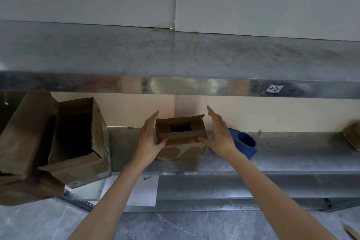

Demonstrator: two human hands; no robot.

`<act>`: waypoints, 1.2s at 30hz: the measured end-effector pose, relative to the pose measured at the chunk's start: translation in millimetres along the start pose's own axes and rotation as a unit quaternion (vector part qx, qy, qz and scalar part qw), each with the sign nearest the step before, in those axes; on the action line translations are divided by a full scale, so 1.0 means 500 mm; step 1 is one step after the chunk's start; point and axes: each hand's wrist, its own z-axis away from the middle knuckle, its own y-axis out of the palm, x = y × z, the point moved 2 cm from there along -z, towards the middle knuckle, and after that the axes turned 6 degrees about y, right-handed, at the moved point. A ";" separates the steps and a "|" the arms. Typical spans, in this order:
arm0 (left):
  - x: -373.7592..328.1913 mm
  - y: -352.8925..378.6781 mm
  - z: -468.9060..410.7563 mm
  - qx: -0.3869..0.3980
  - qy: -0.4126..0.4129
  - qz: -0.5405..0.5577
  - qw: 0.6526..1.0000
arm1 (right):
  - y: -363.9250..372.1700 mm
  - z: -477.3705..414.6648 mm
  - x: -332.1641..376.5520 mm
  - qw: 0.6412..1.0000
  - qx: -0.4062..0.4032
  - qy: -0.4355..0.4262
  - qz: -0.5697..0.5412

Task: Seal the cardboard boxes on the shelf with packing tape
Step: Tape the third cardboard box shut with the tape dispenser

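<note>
Left hand [149, 139], right hand [220, 136] flank box [182, 149]; thumbs — seemingly — touching.

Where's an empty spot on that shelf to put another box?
Widest bare shelf: between the blue tape dispenser and the far-right box. A narrower gap lies between the big open box and the small box. The left end is crowded.

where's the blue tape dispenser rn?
Head view, right of centre: the blue tape dispenser sits on the metal shelf, just right of the small cardboard box and partly hidden behind the right hand.
</note>
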 end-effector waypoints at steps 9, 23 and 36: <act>0.002 0.026 0.011 0.014 0.013 -0.036 0.999 | 0.022 0.002 -0.012 0.996 0.052 -0.052 0.045; -0.020 0.108 0.014 0.006 -0.002 0.016 1.000 | 0.076 0.017 0.000 0.996 0.030 -0.070 0.051; -0.004 0.118 0.016 -0.052 0.010 0.034 0.998 | -0.018 0.024 -0.116 0.994 -0.110 -0.003 0.017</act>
